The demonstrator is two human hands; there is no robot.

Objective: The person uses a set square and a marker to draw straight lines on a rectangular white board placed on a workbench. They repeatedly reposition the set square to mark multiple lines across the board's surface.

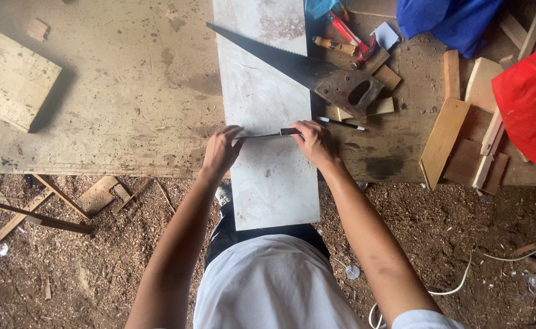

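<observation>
while both hands press a thin dark metal ruler (267, 134) across the pale flat board (268, 122), left hand (220, 152) and right hand (314, 143) clamp its ends; measuring step, steadiness needed; black-bladed handsaw (298, 68) beside.

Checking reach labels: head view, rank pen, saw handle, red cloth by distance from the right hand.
1. Pen: on the bench just right of the right hand.
2. Saw handle: beyond the pen, up and right.
3. Red cloth: far right edge.
</observation>
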